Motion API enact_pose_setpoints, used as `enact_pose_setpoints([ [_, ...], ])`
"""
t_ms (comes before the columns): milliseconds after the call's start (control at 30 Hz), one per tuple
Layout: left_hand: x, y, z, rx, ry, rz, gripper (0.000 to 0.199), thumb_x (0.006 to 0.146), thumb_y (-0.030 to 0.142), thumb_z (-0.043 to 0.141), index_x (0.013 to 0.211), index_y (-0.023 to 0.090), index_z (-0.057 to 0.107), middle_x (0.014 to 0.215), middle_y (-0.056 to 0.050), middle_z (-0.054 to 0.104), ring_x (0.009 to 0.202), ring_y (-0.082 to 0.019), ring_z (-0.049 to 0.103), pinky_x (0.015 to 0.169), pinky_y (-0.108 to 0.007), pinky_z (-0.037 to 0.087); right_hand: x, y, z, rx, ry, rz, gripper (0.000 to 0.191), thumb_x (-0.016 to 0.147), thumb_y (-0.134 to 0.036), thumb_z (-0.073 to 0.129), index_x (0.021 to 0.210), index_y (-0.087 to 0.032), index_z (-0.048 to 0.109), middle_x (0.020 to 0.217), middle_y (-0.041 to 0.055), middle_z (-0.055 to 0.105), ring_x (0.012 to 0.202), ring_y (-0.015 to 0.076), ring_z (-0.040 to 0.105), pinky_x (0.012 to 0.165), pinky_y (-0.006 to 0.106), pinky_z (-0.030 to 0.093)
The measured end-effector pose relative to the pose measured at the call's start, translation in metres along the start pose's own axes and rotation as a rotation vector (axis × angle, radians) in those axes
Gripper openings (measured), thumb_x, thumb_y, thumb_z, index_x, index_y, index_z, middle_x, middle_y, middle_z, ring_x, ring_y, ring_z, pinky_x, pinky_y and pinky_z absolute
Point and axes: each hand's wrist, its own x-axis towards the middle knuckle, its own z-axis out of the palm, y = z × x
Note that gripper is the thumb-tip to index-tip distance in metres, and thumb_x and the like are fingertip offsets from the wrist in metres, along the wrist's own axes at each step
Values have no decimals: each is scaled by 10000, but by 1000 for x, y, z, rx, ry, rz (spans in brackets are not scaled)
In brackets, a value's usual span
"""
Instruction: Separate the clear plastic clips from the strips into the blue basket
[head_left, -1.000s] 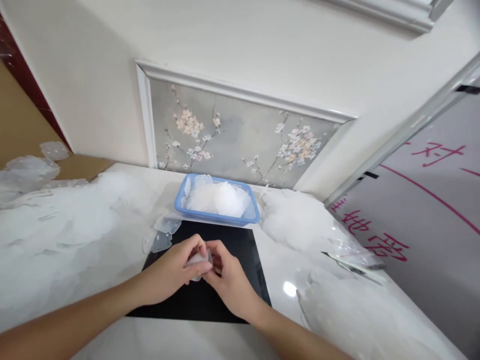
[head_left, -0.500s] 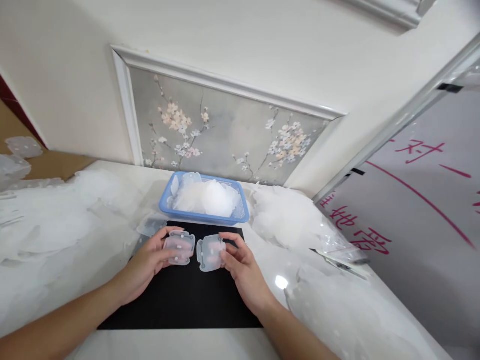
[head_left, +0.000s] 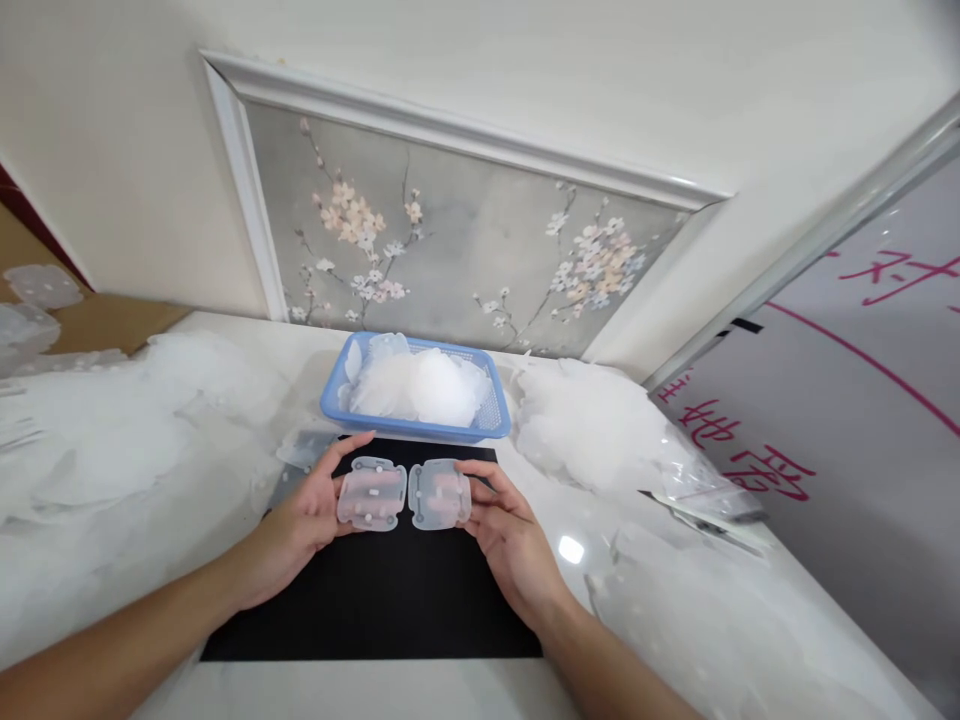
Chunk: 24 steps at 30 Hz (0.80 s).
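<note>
Left hand (head_left: pixel 304 520): your fingers grip one translucent, frosted, rounded-square plastic piece (head_left: pixel 372 493).
Right hand (head_left: pixel 508 535): grips its twin piece (head_left: pixel 440 494).
Place: both above the black rectangular mat (head_left: pixel 390 610)'s far edge, side by side.

Our corner: a glossy white table (head_left: pixel 420 690) against a cream wall (head_left: pixel 525 70).
Ahead we see a grey panel painted with blossom branches (head_left: pixel 450 260) in a white moulded frame; to our right leans a grey board with red handwritten characters (head_left: pixel 862 400); to our left, a brown surface (head_left: pixel 97 318). A light glints off the table.
</note>
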Motion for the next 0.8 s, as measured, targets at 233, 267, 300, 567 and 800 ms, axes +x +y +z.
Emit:
enact_pose_setpoints([
  [233,3,-4,-1,190,7,77,481,817,258,696,1281,327,587,1295,-39,660,1172,-240,612,1032,-345,419,-1,-2,0,-16,-6,5,412,650,-157,583,1048,-255,630,959,25,730,837,222,658,766,342,477],
  [267,3,-4,-1,226,22,78,404,825,306,704,1223,309,636,1277,-43,667,1174,-252,607,1036,-355,419,-1,-2,0,-21,-4,5,423,646,-155,580,1054,-256,626,961,25,730,836,224,656,761,344,477],
  [300,3,-3,-1,261,38,74,345,821,347,714,1160,296,676,1244,-45,679,1162,-263,609,1030,-365,425,-2,-2,1,-24,-2,4,430,642,-152,579,1057,-257,624,959,25,730,832,225,655,755,344,477],
  [567,0,0,3,334,247,66,410,830,572,651,1088,255,680,1138,-56,689,1058,-273,619,891,-353,486,-1,-2,0,-4,-2,15,444,627,-118,602,1048,-258,626,934,8,728,797,196,638,746,314,470],
  [800,-3,-2,12,-8,148,-70,268,849,408,703,1035,234,618,1126,-49,716,1113,-262,664,999,-393,504,-1,-3,2,-48,-7,-12,418,657,-126,629,1054,-257,620,953,17,733,813,217,654,748,335,485],
])
